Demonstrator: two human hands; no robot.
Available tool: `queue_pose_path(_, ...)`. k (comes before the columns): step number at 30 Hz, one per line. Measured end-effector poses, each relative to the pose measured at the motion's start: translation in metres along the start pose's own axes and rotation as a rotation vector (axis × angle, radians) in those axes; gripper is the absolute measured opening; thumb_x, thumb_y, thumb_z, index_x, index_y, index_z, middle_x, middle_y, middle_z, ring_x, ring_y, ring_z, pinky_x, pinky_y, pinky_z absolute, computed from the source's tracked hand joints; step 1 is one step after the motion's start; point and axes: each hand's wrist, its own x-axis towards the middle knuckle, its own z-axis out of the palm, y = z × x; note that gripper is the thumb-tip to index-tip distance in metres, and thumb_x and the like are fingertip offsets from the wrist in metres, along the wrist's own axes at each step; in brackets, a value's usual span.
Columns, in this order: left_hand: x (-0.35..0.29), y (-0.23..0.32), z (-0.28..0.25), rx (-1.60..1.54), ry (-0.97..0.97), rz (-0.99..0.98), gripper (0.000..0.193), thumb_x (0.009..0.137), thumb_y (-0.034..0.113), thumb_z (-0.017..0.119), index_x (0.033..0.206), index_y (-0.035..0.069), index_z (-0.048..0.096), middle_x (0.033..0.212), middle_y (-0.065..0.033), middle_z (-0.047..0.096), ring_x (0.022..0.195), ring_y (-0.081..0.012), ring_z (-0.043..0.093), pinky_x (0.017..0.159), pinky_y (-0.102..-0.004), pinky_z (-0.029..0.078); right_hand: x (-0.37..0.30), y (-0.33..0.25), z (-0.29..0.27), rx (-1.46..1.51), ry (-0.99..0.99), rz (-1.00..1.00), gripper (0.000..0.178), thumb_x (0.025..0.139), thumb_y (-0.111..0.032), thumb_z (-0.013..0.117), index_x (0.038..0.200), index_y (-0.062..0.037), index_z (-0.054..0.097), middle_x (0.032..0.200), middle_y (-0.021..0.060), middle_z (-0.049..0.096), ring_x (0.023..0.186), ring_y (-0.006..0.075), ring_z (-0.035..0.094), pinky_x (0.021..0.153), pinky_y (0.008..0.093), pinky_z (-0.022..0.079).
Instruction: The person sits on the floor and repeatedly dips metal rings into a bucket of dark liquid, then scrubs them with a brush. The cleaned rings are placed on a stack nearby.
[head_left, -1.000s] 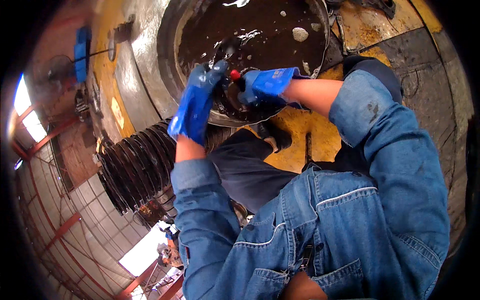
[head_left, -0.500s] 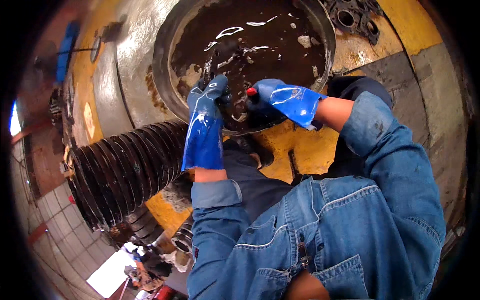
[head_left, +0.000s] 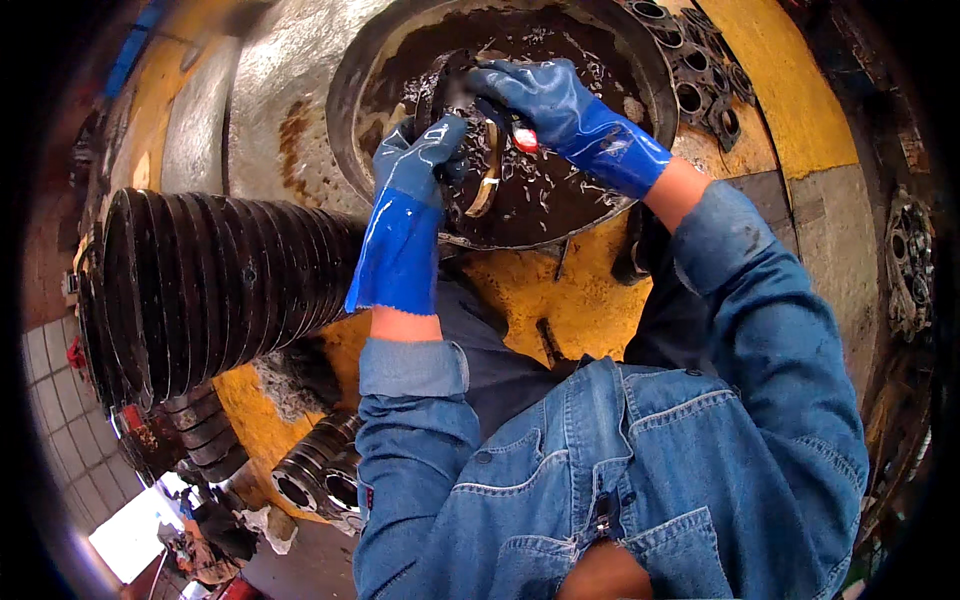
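Both my hands wear wet blue rubber gloves over a round metal basin (head_left: 345, 130) of dark, rippling liquid. My left hand (head_left: 420, 160) is closed on a dark, wet curved part (head_left: 430, 100), whose full shape is hidden by the gloves. A tan, shiny curved strip (head_left: 487, 180) shows between the hands; whether it belongs to that part I cannot tell. My right hand (head_left: 545, 95) is closed on a tool with a red end (head_left: 524, 139), its fingertips blurred at the dark part's upper side. The tool's working end is hidden.
A long stack of black, wet discs or rings (head_left: 220, 290) lies to the left of the basin. Dark metal plates with round holes (head_left: 695, 75) lie at the upper right. Ribbed metal cylinders (head_left: 310, 470) stand at lower left. A dark rod (head_left: 548, 342) lies on the yellow floor (head_left: 590, 300).
My right hand has moved up and left to the top of the dark part. The liquid is more rippled, and the tan strip shows plainly. The view has shifted slightly.
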Motion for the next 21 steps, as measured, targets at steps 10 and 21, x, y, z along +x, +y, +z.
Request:
queue_pose_path(10,-0.002,0.002,0.011,0.035,-0.008,0.032,0.025,0.082,0.009,0.083,0.103,0.005,0.069,0.079,-0.006,0.068,0.061,-0.0164,0.062,0.054,-0.0303,0.049,-0.054,-0.016,0.042,0.412,-0.383,1.167,0.039,0.088,-0.043,0.072,0.101,-0.0062,0.075,0.087,0.0129,0.074,0.082,0.0223,0.07,0.078,0.0373,0.054)
queue_pose_path(21,0.001,-0.001,0.018,0.056,-0.06,0.019,0.027,0.08,0.008,0.086,0.1,0.004,0.069,0.075,-0.0037,0.067,0.057,-0.012,0.06,0.052,-0.0254,0.048,-0.042,-0.056,-0.01,1.182,-0.385,1.273,0.035,0.092,-0.032,0.075,0.102,0.0008,0.077,0.084,0.006,0.073,0.071,0.0111,0.064,0.064,0.024,0.049)
